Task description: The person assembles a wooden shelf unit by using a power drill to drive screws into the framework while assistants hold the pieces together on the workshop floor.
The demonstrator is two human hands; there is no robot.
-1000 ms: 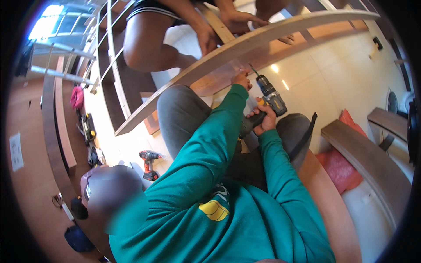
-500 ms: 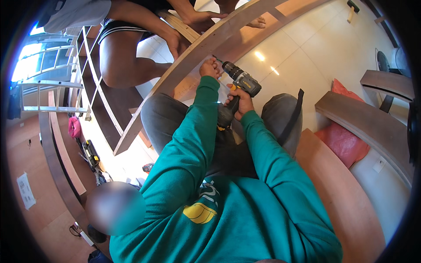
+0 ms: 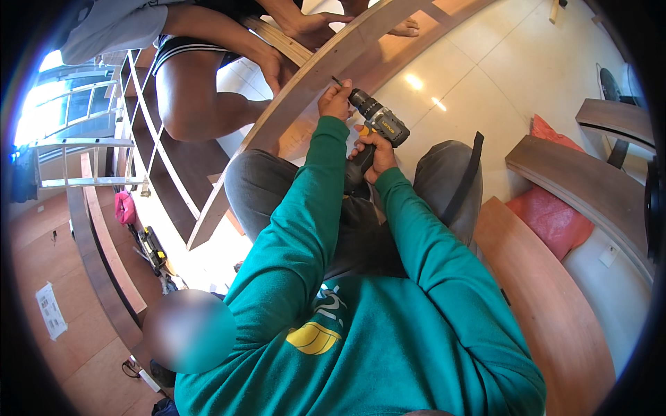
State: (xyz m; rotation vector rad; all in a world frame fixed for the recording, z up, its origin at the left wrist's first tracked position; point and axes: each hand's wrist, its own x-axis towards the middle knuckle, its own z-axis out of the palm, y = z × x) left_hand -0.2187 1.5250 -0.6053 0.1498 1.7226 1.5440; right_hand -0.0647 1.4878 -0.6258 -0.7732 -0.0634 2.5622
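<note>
The right hand [image 3: 378,157] is wrapped around the grip of the drill [image 3: 390,125], in front of the lap. The drill slants forward-left, its bit [image 3: 336,80] toward the long board [image 3: 340,50]. The left hand [image 3: 335,104], nearer the board, is beside the bit; whether it pinches anything, I cannot tell. Beyond is a co-worker's hand [image 3: 275,69].

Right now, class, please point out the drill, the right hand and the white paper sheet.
Drill [image 3: 388,125], head view, on the housing.
Right hand [image 3: 380,157], head view, on its middle.
White paper sheet [image 3: 50,311], head view, on its face.
</note>
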